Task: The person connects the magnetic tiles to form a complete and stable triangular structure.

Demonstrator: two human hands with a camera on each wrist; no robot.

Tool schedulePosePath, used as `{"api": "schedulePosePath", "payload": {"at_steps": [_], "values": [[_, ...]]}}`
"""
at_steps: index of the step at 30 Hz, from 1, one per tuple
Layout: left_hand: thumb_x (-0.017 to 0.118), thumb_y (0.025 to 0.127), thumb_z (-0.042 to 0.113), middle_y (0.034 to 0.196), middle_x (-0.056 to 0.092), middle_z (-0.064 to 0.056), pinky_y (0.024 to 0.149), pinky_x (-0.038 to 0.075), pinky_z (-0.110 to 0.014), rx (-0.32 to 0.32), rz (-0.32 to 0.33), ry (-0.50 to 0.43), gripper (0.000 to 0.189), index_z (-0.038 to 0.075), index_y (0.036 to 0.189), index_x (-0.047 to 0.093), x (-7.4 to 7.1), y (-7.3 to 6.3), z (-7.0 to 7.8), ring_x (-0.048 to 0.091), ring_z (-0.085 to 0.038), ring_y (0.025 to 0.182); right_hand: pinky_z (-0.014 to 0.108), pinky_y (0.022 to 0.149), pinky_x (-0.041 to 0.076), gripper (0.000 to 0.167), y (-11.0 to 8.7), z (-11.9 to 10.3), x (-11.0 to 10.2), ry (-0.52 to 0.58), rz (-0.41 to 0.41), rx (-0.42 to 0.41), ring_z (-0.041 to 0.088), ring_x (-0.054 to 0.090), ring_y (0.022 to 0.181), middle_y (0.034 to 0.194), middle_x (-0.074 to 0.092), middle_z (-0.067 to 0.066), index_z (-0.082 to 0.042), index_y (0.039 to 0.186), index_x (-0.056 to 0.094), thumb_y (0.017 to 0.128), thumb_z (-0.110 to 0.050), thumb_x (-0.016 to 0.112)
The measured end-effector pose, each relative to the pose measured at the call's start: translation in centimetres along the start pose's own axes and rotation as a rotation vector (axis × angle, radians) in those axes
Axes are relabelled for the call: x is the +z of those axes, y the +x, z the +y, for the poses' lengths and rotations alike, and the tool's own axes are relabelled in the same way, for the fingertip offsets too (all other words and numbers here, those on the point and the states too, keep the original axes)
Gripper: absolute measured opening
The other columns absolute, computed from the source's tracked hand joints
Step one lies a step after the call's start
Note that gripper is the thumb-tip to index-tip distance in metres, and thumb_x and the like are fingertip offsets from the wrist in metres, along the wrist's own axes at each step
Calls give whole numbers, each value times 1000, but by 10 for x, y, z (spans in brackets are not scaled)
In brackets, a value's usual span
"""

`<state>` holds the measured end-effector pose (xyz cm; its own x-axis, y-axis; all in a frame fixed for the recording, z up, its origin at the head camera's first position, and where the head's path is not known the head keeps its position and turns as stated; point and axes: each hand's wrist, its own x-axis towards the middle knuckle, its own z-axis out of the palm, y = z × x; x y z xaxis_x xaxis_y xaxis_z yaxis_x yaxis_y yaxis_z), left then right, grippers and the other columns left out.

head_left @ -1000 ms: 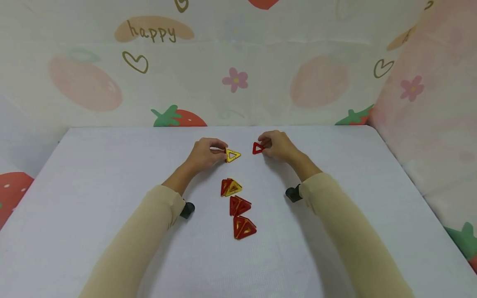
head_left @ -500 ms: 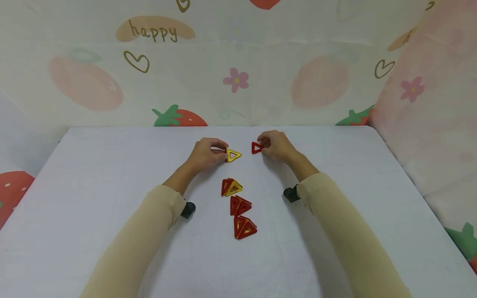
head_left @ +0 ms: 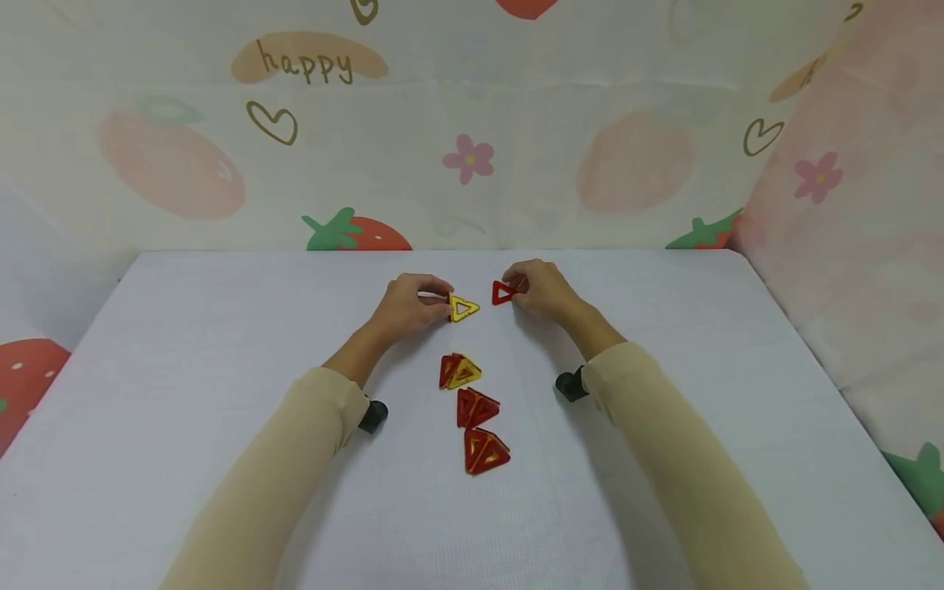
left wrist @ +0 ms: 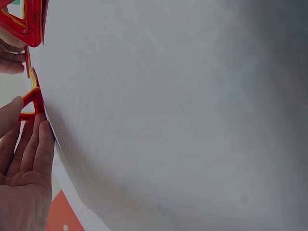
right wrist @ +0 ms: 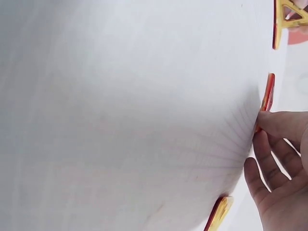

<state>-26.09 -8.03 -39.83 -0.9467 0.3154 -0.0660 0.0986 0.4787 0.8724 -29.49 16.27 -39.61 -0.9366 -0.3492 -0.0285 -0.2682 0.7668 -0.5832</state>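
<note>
In the head view, my left hand (head_left: pixel 407 308) holds a small red-and-yellow triangle construction by its left side. Its yellow triangular tile (head_left: pixel 464 308) faces up to the right. A red tile (left wrist: pixel 30 106) of it sits between thumb and fingers in the left wrist view. Across a small gap, my right hand (head_left: pixel 544 291) pinches a red triangular tile (head_left: pixel 501 292), hollow in the middle. The right wrist view has this hand (right wrist: pixel 284 163) with the thumb on the tile (right wrist: pixel 268 94), seen nearly edge-on.
Nearer me stand a red-and-yellow tile pyramid (head_left: pixel 460 371) and two mostly red pyramids, one behind (head_left: pixel 477 408) and one in front (head_left: pixel 487 451). They form a rough row on the white tabletop (head_left: pixel 184 410). A patterned backdrop (head_left: pixel 531 98) rises behind the table's far edge.
My right hand has slid slightly left with the red tile, narrowing the gap to the yellow one. The left hand has hardly moved.
</note>
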Motion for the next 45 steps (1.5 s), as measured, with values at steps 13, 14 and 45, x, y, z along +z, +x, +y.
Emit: {"api": "schedulePosePath", "payload": {"at_steps": [13, 14, 45], "values": [[66, 95, 3, 126, 63, -17, 97, 52, -36, 3, 4, -7, 30, -3, 124, 63, 2, 2, -1, 65, -27, 112, 38, 92, 50, 29, 3, -11, 6, 10, -11, 4, 27, 61, 101, 111, 67, 18, 6, 118, 67, 90, 5, 62], [66, 95, 3, 126, 63, -17, 97, 52, -36, 1, 4, -7, 30, -3, 124, 64, 2, 2, -1, 65, -27, 112, 38, 92, 50, 29, 3, -12, 6, 13, -13, 5, 27, 61, 101, 111, 67, 18, 6, 118, 67, 90, 5, 62], [66, 94, 3, 125, 64, -17, 96, 53, -35, 1, 2, 6, 29, -3, 123, 64, 1, 2, -1, 66, -27, 111, 36, 94, 50, 31, 6, -32, 18, 32, -87, 10, 25, 60, 102, 112, 66, 14, 2, 124, 66, 93, -1, 61]]}}
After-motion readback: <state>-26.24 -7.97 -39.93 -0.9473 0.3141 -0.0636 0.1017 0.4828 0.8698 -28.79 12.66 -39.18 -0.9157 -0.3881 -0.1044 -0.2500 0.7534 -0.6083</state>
